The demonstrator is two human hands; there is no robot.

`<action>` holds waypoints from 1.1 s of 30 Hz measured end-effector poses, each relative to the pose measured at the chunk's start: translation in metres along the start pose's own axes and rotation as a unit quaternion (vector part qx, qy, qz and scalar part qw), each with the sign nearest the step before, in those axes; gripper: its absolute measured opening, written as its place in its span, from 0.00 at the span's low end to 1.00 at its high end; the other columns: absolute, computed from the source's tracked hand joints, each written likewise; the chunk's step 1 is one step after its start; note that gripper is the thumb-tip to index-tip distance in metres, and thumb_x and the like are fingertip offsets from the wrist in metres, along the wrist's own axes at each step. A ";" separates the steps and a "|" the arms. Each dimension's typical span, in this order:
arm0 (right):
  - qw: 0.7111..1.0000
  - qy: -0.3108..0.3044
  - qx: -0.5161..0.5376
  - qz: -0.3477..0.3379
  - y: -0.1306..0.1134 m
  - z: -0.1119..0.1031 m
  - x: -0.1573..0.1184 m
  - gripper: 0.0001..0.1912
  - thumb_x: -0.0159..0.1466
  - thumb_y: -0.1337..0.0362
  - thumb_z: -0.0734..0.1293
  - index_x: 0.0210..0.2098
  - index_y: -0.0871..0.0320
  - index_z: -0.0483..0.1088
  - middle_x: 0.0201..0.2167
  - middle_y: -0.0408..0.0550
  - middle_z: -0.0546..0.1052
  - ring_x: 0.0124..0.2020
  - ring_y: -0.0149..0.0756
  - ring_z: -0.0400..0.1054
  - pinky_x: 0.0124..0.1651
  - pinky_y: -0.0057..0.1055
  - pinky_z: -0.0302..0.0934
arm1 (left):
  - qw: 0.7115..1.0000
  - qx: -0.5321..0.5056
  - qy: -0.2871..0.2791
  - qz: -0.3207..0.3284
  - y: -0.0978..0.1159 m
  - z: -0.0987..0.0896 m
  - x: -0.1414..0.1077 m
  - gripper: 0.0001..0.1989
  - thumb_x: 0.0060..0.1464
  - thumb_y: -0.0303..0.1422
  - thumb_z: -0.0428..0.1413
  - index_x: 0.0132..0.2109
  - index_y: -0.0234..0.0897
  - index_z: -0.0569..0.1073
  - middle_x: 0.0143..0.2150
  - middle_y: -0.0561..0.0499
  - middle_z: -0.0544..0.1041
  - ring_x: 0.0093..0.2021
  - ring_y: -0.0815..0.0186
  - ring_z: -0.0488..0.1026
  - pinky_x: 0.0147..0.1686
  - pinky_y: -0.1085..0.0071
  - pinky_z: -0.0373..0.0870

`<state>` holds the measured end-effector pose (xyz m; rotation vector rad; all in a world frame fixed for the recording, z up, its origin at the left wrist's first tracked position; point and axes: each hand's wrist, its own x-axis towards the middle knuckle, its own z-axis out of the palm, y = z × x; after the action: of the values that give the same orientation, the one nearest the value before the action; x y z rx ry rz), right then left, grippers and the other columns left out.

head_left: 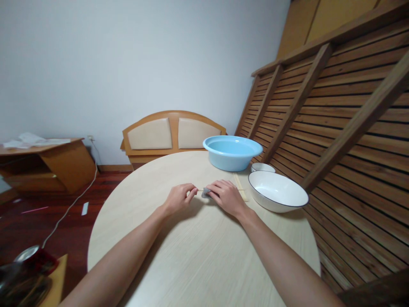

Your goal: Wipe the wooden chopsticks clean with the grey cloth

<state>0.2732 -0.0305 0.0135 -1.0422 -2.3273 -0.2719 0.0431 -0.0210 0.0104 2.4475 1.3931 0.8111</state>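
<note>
My left hand (pixel 179 198) pinches one end of a thin, pale chopstick (pixel 200 189) over the middle of the round table. Closed around a small grey cloth (pixel 205 193), my right hand (pixel 227 197) presses it about the same chopstick, whose far end seems to stick out past the knuckles. Just beyond the right hand, more pale chopsticks (pixel 238 181) lie on the table, partly hidden by that hand. A large white bowl (pixel 277 192) with a dark rim stands to the right of them.
On the round table (pixel 188 264), a light blue basin (pixel 232 157) stands at the back, with a smaller white bowl (pixel 262 168) behind the large one. A slatted wooden frame (pixel 351 140) leans along the right side. A low cabinet (pixel 70 166) is at far left.
</note>
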 end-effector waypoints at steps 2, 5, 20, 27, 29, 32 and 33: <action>1.000 0.000 -0.001 0.005 0.004 0.000 -0.001 0.08 0.69 0.62 0.66 0.47 0.52 0.74 0.43 0.46 0.78 0.46 0.38 0.68 0.46 0.34 0.54 | 0.999 -0.029 -0.003 -0.038 -0.004 -0.001 0.002 0.28 0.63 0.50 0.40 0.35 0.36 0.78 0.33 0.51 0.79 0.31 0.74 0.67 0.34 0.77 0.56; 1.000 -0.002 0.002 0.013 0.006 0.000 -0.002 0.09 0.69 0.62 0.66 0.48 0.52 0.74 0.43 0.47 0.78 0.46 0.38 0.68 0.47 0.35 0.55 | 0.994 -0.068 -0.010 -0.079 -0.008 -0.001 0.003 0.30 0.62 0.50 0.39 0.32 0.34 0.77 0.29 0.51 0.77 0.28 0.75 0.66 0.31 0.77 0.56; 1.000 -0.002 0.014 0.021 0.004 -0.001 -0.002 0.08 0.70 0.62 0.66 0.46 0.53 0.75 0.42 0.46 0.78 0.45 0.37 0.68 0.46 0.34 0.55 | 0.999 0.003 0.031 0.033 -0.014 -0.006 -0.003 0.25 0.63 0.50 0.42 0.43 0.39 0.78 0.38 0.49 0.78 0.33 0.75 0.68 0.37 0.79 0.60; 0.999 0.017 0.018 0.041 0.013 -0.007 -0.004 0.08 0.70 0.63 0.65 0.46 0.54 0.76 0.43 0.47 0.78 0.46 0.38 0.69 0.48 0.34 0.57 | 0.994 -0.095 0.025 -0.050 -0.030 -0.014 0.001 0.27 0.60 0.53 0.44 0.33 0.35 0.75 0.32 0.51 0.77 0.32 0.74 0.67 0.33 0.79 0.60; 0.999 0.023 0.020 0.044 0.016 -0.008 -0.005 0.08 0.69 0.63 0.65 0.46 0.54 0.76 0.43 0.48 0.78 0.46 0.38 0.69 0.49 0.35 0.57 | 0.989 -0.132 0.012 -0.065 -0.032 -0.017 0.001 0.29 0.59 0.53 0.43 0.31 0.34 0.75 0.30 0.51 0.76 0.32 0.73 0.67 0.33 0.78 0.61; 0.999 0.018 0.018 0.041 0.018 -0.006 -0.006 0.08 0.69 0.63 0.65 0.45 0.54 0.76 0.43 0.48 0.78 0.45 0.38 0.69 0.49 0.35 0.58 | 0.981 -0.177 -0.017 -0.082 -0.030 -0.019 0.000 0.30 0.58 0.54 0.43 0.29 0.33 0.74 0.27 0.52 0.73 0.30 0.74 0.65 0.32 0.78 0.60; 0.999 0.015 0.018 0.039 0.018 -0.005 -0.006 0.08 0.69 0.63 0.65 0.46 0.53 0.76 0.43 0.48 0.78 0.45 0.38 0.69 0.49 0.35 0.58 | 0.978 -0.187 -0.024 -0.086 -0.029 -0.018 -0.001 0.30 0.58 0.55 0.43 0.29 0.32 0.74 0.25 0.52 0.72 0.29 0.74 0.65 0.31 0.78 0.60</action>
<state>0.2920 -0.0244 0.0133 -1.1014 -2.2518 -0.2140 0.0114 -0.0074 0.0125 2.0194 1.2784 0.8752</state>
